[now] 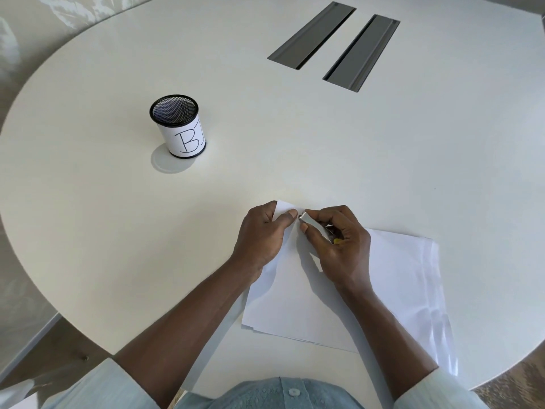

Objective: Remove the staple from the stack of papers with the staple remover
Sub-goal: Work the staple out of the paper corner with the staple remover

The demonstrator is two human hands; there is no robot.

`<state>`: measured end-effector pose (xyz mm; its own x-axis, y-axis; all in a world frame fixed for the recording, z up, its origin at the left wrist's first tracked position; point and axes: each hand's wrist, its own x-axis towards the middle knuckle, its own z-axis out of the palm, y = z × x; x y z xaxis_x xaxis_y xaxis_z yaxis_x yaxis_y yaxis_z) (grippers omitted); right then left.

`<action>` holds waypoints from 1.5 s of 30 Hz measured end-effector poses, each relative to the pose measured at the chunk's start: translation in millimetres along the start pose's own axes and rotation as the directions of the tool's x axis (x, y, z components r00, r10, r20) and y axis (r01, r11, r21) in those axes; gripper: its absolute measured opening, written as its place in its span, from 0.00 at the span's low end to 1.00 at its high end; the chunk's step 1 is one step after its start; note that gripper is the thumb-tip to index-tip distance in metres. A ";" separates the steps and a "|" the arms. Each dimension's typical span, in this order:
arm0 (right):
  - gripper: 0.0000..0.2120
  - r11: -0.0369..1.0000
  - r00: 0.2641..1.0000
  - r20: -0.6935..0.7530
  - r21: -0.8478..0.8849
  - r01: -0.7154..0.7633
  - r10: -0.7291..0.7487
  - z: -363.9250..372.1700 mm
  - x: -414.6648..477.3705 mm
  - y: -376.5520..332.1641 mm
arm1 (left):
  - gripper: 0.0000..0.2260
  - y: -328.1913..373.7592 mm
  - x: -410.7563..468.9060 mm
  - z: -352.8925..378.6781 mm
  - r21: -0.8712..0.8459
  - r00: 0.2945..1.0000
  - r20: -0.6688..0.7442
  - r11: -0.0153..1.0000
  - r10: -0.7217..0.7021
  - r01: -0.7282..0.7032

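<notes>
Here, the tool's tip is right at the far corner of the papers, so the step in hand looks like getting it under the staple.

- The left hand [261, 231] is closed on the far left corner of the stack of papers [298, 290], thumb on top, pinching it flat. It should hold firm so the sheets do not slide or lift.
- The right hand [336, 240] is wrapped round the staple remover [314, 227], a slim metal tool with a bit of yellow at its back end, its tip pointing at the left thumb.
- The staple itself is too small to make out; it is probably just under the tip, between the two thumbs.
- The tip is best kept low and almost flat to the paper, then eased forward instead of jabbed, as the left thumb sits just beside it.
- A slow lift would spare the corner from tearing.
- The stack lies on the white table [118, 231], near the person; the mesh cup [177, 126] stands well apart to the left.
</notes>
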<state>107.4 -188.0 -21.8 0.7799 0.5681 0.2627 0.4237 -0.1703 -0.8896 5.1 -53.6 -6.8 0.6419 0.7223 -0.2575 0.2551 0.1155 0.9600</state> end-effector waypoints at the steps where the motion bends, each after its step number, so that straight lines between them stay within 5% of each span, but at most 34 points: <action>1: 0.07 1.000 1.000 0.005 0.003 0.005 -0.005 0.0 -0.1 -0.1 | 0.10 -0.5 0.2 -0.2 0.005 1.000 0.000 1.000 0.004 -0.004; 13: 0.14 0.998 0.998 0.001 0.021 0.059 -0.060 1.1 0.9 0.4 | 0.12 5.4 6.6 1.4 -0.025 0.996 -0.011 0.996 -0.090 0.090; 23: 0.14 0.873 0.901 -0.062 -0.284 0.397 -0.429 11.6 -5.8 4.1 | 0.14 3.3 13.2 0.8 0.020 0.992 -0.039 0.992 -0.124 0.125; 33: 0.14 0.741 0.822 -0.037 -0.456 0.493 -0.569 17.0 -13.0 7.0 | 0.15 3.2 12.8 -0.1 -0.010 0.991 -0.022 0.991 -0.134 0.134; 39: 0.14 0.875 0.894 -0.138 -0.311 0.370 -0.427 13.3 -8.4 2.3 | 0.15 2.9 11.2 -1.7 -0.011 0.996 -0.032 0.997 -0.082 0.082; 42: 0.16 0.994 0.978 -0.177 -0.014 0.110 -0.111 3.0 -5.0 2.2 | 0.09 3.9 6.4 -1.5 0.022 1.000 0.028 1.000 -0.008 0.007; 45: 0.13 0.979 0.975 -0.173 0.170 -0.112 0.142 -12.6 0.9 0.2 | 0.19 3.8 2.6 -3.1 0.108 0.996 0.068 0.992 0.060 -0.067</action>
<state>114.0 -197.7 -17.0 0.9001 0.3900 0.1943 0.2486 -0.0934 -0.9641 5.5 -49.2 -3.5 0.7037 0.6799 -0.2064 0.2878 -0.0072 0.9577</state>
